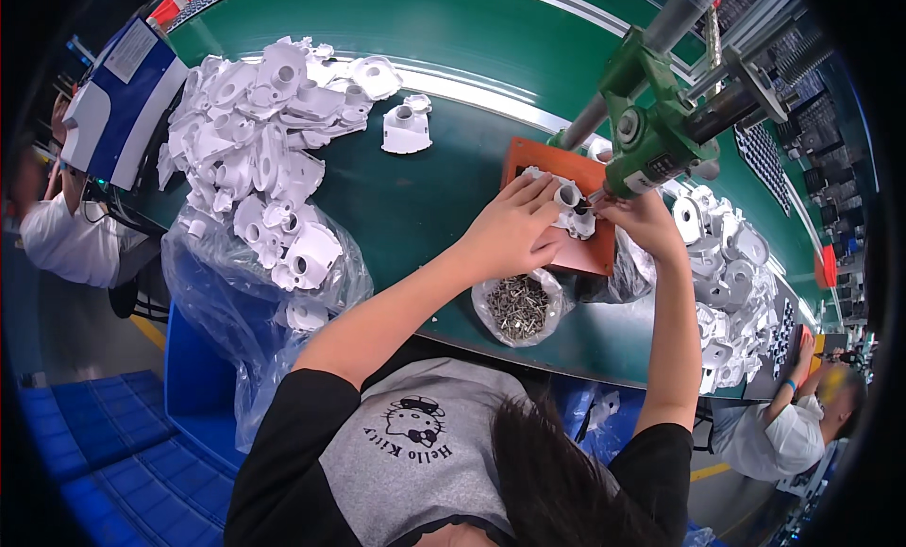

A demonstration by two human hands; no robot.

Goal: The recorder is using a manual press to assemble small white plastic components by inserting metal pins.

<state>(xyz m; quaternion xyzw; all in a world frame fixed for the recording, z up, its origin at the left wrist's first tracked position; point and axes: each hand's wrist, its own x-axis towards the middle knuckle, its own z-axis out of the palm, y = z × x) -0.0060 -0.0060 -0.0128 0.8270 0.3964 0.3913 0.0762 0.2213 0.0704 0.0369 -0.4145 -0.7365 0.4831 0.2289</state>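
A heap of white plastic housings [260,160] covers the left of the green worktop [425,198], a second heap [731,273] lies at the right, and one housing [407,129] sits alone. A green hanging screwdriver [661,136] crowds the right hand [642,217], fingers clenched round its tip. The left hand [510,231] presses, fingers grasping, a white part [571,207] on the orange jig plate [566,217]. A clear bag [519,306] holds screws.

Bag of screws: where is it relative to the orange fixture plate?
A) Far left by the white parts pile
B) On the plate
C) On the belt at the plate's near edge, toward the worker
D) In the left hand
C: the screw bag lies open on the green belt just nearer the worker than the plate, below the left hand.
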